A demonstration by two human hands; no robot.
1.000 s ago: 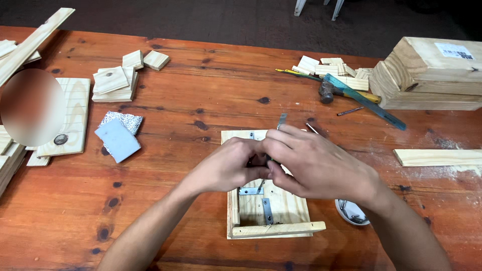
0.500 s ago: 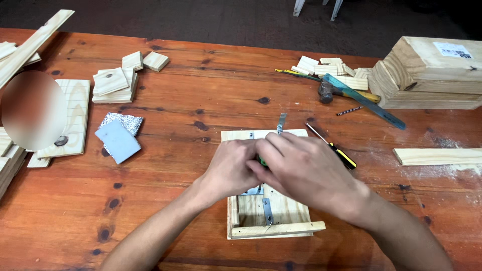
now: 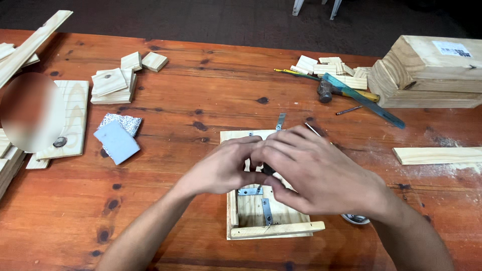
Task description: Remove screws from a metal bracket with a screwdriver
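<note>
A small open pine box [image 3: 273,230] lies on the reddish wooden table [image 3: 191,90], with two metal brackets [image 3: 266,211] screwed inside it. Both my hands hover over the box's far half, fingertips meeting. My left hand [image 3: 221,168] curls in from the left, its thumb and fingers pinched toward the right one. My right hand [image 3: 321,173] arches over from the right, and a small dark piece [image 3: 266,168] shows between the fingers. A thin metal shaft [image 3: 311,129] pokes out behind my right hand. A loose metal strip [image 3: 280,121] lies just beyond the box.
A hammer [image 3: 326,91], a teal blade [image 3: 366,103], a nail [image 3: 349,110] and small wood blocks lie at the back right beside stacked planks [image 3: 432,70]. A loose plank [image 3: 437,154] is at right. Square offcuts [image 3: 113,84] and a grey-blue pad [image 3: 116,141] sit at left.
My right hand has slid further over the box and now hides the yellow-and-black screwdriver handle seen half a second ago. My left hand has stayed on the box.
</note>
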